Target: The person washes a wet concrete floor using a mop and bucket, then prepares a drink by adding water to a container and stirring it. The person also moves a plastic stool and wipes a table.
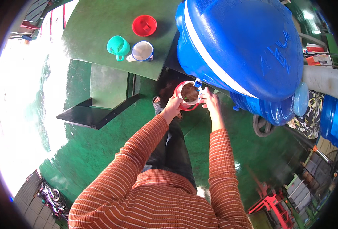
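A round cup (190, 93) with a pale rim is held in front of the person, close under a white-and-blue tap (198, 83). Its inside looks brown, with a small bright green spot low on the left, and a red, rounded piece (192, 108) shows around its outer side. The left hand (172, 107) grips the cup from the left. The right hand (211, 102) is at the cup's right, just below the tap, fingers partly bent; whether it grips the cup, the tap or neither, I cannot tell.

The cup's base is hidden, whether the brown is liquid or the cup's own inside is unclear, and the red piece may be part of the cup or a separate vessel. Glare washes out the far left.

The big blue container (241, 45) bulges just above and right of the hands, leaving little room there. Ahead and left, the edge of the green table (89, 30) stands apart from the cup, carrying a red cup (145, 25), a green mug (118, 45) and a blue-rimmed white mug (142, 51). Open green floor (96, 149) lies either side of the legs.
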Demonstrator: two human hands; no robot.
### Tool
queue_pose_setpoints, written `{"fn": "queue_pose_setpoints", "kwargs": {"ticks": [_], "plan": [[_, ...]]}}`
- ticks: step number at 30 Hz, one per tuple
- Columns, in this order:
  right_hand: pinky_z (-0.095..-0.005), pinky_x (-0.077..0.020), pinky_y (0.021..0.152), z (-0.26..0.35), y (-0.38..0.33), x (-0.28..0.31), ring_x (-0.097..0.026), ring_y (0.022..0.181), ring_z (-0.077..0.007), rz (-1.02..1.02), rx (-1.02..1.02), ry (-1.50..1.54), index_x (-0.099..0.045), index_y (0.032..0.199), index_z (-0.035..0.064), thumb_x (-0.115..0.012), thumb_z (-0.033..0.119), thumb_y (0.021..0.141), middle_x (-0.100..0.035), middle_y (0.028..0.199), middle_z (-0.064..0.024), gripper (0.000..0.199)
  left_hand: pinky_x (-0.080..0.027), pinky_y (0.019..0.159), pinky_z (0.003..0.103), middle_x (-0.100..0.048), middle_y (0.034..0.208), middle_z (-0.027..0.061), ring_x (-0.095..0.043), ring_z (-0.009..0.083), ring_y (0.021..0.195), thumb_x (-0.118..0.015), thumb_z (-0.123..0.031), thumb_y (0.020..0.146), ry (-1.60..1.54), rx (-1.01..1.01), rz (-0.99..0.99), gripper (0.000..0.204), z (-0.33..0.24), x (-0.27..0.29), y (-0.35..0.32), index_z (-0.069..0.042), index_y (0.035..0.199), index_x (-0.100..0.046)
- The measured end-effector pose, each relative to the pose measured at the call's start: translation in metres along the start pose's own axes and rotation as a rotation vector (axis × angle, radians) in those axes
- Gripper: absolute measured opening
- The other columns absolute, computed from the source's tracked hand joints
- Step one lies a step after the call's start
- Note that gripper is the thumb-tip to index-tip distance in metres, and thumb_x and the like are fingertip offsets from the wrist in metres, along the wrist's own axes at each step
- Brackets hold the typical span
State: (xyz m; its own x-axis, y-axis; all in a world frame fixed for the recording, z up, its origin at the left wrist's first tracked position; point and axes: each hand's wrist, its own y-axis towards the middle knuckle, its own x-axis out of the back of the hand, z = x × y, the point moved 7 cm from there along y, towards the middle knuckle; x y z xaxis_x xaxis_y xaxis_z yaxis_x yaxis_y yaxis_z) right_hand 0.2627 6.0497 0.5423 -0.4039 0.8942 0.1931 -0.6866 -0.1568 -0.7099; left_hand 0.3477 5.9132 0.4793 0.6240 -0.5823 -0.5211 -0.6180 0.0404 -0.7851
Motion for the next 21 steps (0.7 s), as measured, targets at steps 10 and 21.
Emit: {"fn": "queue_pose_setpoints", "kwargs": {"ticks": [10, 21], "plan": [[-0.0186, -0.0383, 0.048, 0.011, 0.008, -0.026, -0.056, 0.06, -0.0051, 0.012, -0.187, 0.191, -0.06, 0.098, 0.0069, -0.051, 0.054, 0.08, -0.063, 0.08, 0.0001, 0.051, -0.055, 0.06, 0.043, -0.053, 0.085, 0.012, -0.058, 0.0272, 0.073, -0.043, 0.011, 0.058, -0.064, -0.026, -0.095, 0.043, 0.002, -0.002, 0.014, 0.001, 0.1, -0.049], [-0.0206, -0.0425, 0.052, 0.006, 0.013, -0.036, -0.057, 0.064, -0.0082, 0.03, -0.244, 0.355, -0.059, 0.094, 0.0074, -0.054, 0.052, 0.079, -0.063, 0.079, -0.0018, 0.048, -0.055, 0.063, 0.041, -0.051, 0.091, 0.0094, -0.057, 0.0256, 0.079, -0.039, 0.014, 0.062, 0.071, 0.008, -0.139, 0.052, -0.004, -0.001, 0.03, -0.003, 0.111, -0.044]]}}
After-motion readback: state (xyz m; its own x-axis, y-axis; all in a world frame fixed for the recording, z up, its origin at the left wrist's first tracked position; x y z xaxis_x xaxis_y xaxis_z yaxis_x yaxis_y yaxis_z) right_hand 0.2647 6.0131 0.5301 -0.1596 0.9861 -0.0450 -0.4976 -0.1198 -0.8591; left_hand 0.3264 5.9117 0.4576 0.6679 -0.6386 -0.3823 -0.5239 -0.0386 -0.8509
